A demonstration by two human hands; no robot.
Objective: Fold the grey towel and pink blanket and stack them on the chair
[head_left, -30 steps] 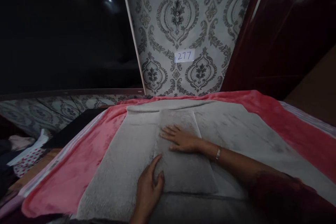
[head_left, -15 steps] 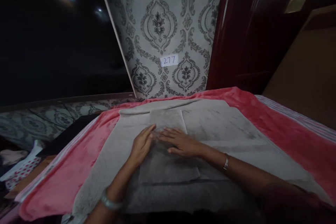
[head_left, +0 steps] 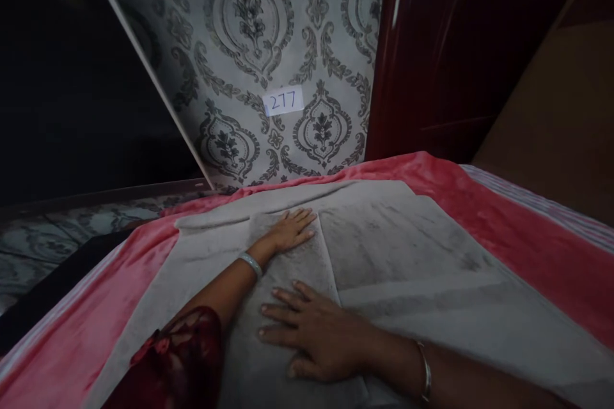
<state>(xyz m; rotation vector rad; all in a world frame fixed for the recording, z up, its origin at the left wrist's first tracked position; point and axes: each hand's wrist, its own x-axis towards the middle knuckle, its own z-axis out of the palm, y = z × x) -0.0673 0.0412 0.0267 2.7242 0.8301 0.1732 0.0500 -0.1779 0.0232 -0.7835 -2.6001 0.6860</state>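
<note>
A grey plush cloth lies spread out, with a narrow folded panel of the same fabric on its middle. My left hand rests flat near the panel's far end, fingers stretched out. Closer to me, my right hand lies palm down on the panel with its fingers spread. Neither hand grips the fabric. A pale bracelet circles my left wrist, and a silver bangle is on my right. The panel's near end runs out of view.
Beneath the grey cloth is a pink-red plush blanket with a striped edge. A patterned wall bearing a paper marked 277 stands behind. To the left is a large dark screen, to the right a dark red panel and brown board.
My hands have moved apart: the left reaches farther forward to the panel's far end, the right has come nearer to me with fingers spread. The view has moved closer to the cloth.
</note>
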